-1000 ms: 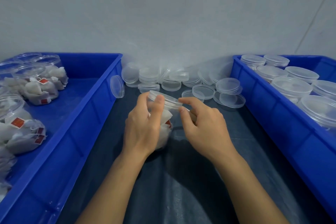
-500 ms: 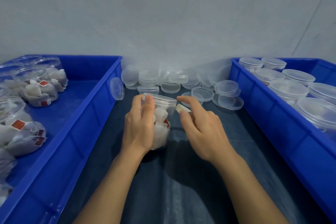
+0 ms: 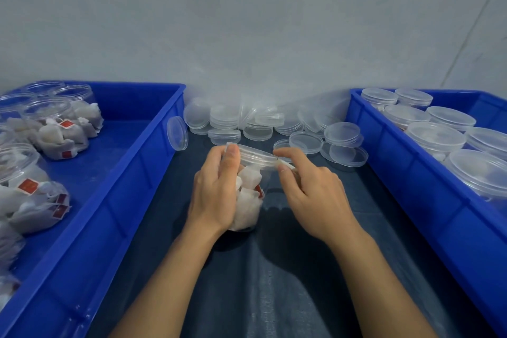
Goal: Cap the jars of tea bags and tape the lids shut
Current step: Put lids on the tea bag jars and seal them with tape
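A clear plastic jar (image 3: 251,195) full of white tea bags stands tilted on the dark cloth at the centre, with a clear lid (image 3: 256,157) on top. My left hand (image 3: 216,192) grips the jar from its left side, thumb up against the lid's rim. My right hand (image 3: 310,189) pinches a short pale strip of tape (image 3: 285,165) between thumb and forefinger at the lid's right edge.
A left blue bin (image 3: 131,173) holds uncapped jars of tea bags (image 3: 49,132). In the right blue bin (image 3: 406,173) stand capped jars (image 3: 436,137). Loose clear lids (image 3: 274,126) are piled against the grey wall behind the jar. Dark cloth (image 3: 274,282) covers the table.
My right hand has brought the tape strip back against the lid's right edge after drawing slightly away. The left hand keeps its hold on the jar, which has barely shifted.
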